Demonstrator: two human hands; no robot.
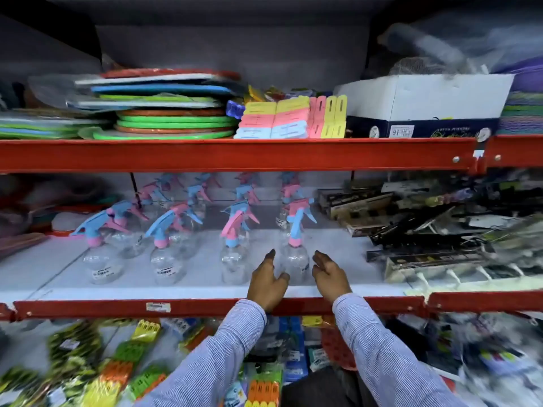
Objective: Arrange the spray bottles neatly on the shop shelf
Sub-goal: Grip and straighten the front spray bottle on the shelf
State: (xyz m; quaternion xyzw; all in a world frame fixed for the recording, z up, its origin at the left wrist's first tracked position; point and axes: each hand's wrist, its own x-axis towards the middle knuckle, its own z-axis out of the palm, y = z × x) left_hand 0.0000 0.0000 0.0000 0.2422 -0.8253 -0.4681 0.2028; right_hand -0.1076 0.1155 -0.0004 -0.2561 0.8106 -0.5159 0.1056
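Note:
Several clear spray bottles with pink and blue trigger heads stand in rows on the white middle shelf (205, 286). The front right bottle (294, 254) has a pink collar and blue trigger. My left hand (267, 282) and my right hand (329, 276) flank its base, fingers apart, close to it but not gripping. To its left stands another front bottle (233, 259), then one (167, 264) and one (101, 264) further left. More bottles stand behind them.
A heap of black boxed goods (426, 227) crowds the shelf's right side. The red shelf rail (205, 306) runs under my wrists. Above are stacked plates (164, 113), pastel packs (282, 118) and a white carton (423, 98). Packaged goods fill the shelf below.

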